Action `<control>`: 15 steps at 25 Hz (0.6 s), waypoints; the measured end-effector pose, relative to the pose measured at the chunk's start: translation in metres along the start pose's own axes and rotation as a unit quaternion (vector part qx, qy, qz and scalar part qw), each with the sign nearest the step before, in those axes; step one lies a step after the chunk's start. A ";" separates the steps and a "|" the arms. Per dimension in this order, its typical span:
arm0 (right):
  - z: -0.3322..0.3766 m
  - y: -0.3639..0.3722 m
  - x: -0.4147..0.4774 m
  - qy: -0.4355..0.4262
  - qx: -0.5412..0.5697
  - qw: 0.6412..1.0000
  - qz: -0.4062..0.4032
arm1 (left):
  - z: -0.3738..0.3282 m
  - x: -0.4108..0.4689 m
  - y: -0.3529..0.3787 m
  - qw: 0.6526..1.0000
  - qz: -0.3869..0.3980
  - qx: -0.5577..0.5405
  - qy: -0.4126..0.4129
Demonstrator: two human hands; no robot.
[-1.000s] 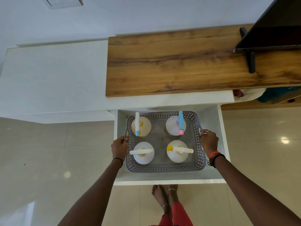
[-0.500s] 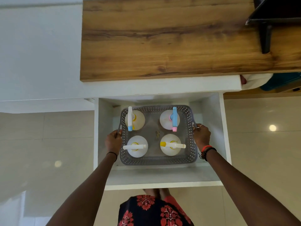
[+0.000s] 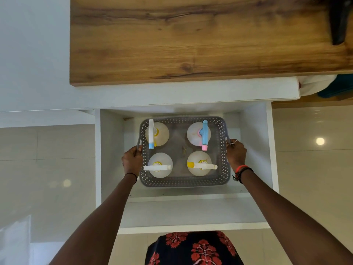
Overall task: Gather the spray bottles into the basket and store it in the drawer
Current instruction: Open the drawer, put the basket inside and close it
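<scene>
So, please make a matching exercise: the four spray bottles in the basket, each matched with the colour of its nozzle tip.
Bottles:
1. back-left bottle
2. back-right bottle
3. front-left bottle
4. front-right bottle

Nozzle tips:
A. pink
B. white
C. blue
D. cream, with a yellow rear end

Pairs: 1-C, 2-A, 3-B, 4-D. All stand in the basket.

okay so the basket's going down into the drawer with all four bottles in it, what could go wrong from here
1. The left hand and right hand grip the basket by its side handles, close to the drawer walls, so knuckles could get pinched.
2. The four spray bottles stand upright and loose; a tilt may topple them.
3. Their tall nozzles might catch the cabinet when the drawer shuts.
</scene>
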State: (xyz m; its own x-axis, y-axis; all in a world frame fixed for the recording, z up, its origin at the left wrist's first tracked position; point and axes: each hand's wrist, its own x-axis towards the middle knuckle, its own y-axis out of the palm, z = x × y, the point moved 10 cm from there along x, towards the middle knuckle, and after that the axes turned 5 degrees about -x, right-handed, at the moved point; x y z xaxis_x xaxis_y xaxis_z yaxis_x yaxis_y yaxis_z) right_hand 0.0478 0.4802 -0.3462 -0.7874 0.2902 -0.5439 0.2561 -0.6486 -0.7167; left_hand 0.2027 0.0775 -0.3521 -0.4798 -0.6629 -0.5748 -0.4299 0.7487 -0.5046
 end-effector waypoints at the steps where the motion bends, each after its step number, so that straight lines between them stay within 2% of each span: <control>1: 0.000 0.001 0.001 0.000 -0.002 1.000 0.001 | 0.002 0.000 0.001 1.000 -0.002 -0.004 -0.003; 15: -0.010 0.010 0.015 -0.018 0.020 1.000 0.011 | 0.010 0.005 0.017 1.000 -0.006 -0.020 -0.004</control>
State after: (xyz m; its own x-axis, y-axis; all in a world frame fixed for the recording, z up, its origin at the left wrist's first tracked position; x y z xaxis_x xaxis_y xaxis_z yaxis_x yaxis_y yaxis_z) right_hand 0.0441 0.4852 -0.3657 -0.8016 0.2499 -0.5432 0.2515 -0.6832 -0.6855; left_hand 0.2005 0.0865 -0.3699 -0.4683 -0.6716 -0.5741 -0.4653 0.7398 -0.4859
